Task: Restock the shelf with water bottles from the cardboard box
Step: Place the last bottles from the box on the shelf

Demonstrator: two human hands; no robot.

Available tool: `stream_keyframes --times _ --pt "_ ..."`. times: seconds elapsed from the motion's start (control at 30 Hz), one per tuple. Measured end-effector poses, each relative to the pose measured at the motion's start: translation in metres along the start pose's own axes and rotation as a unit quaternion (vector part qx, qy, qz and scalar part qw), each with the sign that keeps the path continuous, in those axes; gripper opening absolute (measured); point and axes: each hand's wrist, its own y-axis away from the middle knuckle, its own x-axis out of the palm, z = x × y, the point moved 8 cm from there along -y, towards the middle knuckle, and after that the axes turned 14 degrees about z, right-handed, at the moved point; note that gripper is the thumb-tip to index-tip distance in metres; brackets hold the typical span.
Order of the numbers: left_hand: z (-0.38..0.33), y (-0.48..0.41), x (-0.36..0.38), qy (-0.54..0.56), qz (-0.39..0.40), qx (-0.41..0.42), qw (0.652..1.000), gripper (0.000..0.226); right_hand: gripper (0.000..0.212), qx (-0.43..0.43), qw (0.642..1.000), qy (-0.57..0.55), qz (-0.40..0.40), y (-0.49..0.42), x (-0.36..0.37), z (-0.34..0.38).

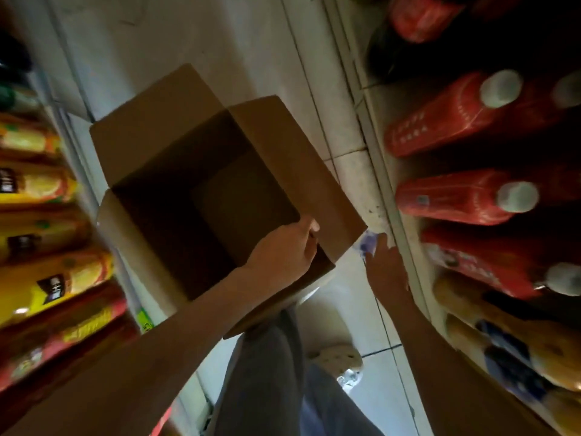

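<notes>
Left grip point(283, 256) clasps the box point(213, 190) rim; hold it level. Right grip point(386, 265), released, reaches toward a bluish item point(368, 244) just ahead of it.

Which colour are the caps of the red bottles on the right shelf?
White caps, best seen in the head view.

Labels on the shelved bottles point(440, 124) are too blurred to read.
</notes>
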Motion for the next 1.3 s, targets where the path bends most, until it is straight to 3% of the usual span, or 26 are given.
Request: stream_keyframes --times 0.1,0.23,0.33,0.43,0.6,0.7,0.77,0.87,0.97,1.07,1.13,1.3 --pt "-0.009 0.009 0.002 0.012 0.008 0.012 1.0 0.023 0.028 -0.025 1.0 -0.002 0.007 0.004 -0.006 0.0" --pt "-0.054 0.039 -0.014 0.016 0.041 0.057 0.997 0.02 0.034 -0.061 0.996 -0.069 -0.005 0.084 -0.044 -0.003" --pt "-0.115 0.068 -0.043 -0.017 0.092 0.112 0.989 0.025 0.035 -0.069 0.987 -0.139 -0.037 0.19 -0.105 -0.006" --pt "-0.197 0.114 -0.067 -0.064 0.142 0.182 0.971 0.056 0.035 -0.124 0.969 -0.159 -0.144 0.311 -0.191 -0.004" --pt "-0.342 0.218 -0.102 -0.08 0.103 0.312 0.941 0.058 0.032 -0.174 0.939 -0.214 -0.204 0.489 -0.304 -0.013" --pt "-0.408 0.274 -0.137 -0.13 0.046 0.331 0.933 0.051 0.019 -0.218 0.892 -0.294 -0.265 0.572 -0.35 -0.033" --pt "-0.445 0.307 -0.158 -0.155 0.037 0.315 0.935 0.037 0.023 -0.252 0.864 -0.327 -0.287 0.617 -0.372 -0.047" --pt "-0.495 0.357 -0.188 -0.043 0.077 0.313 0.946 0.027 0.032 -0.288 0.843 -0.351 -0.288 0.672 -0.395 -0.063" --pt "-0.546 0.415 -0.21 0.128 0.137 0.387 0.903 0.024 0.042 -0.341 0.816 -0.392 -0.255 0.711 -0.408 -0.061" --pt "-0.59 0.473 -0.215 0.193 0.233 0.438 0.847 0.037 0.049 -0.42 0.777 -0.403 -0.238 0.76 -0.424 -0.05" --pt "-0.621 0.506 -0.217 0.196 0.264 0.468 0.82 0.054 0.044 -0.488 0.736 -0.412 -0.224 0.795 -0.434 -0.042" --pt "-0.677 0.574 -0.233 0.123 0.242 0.548 0.791 0.033 0.068 -0.559 0.664 -0.416 -0.272 0.863 -0.454 -0.041"
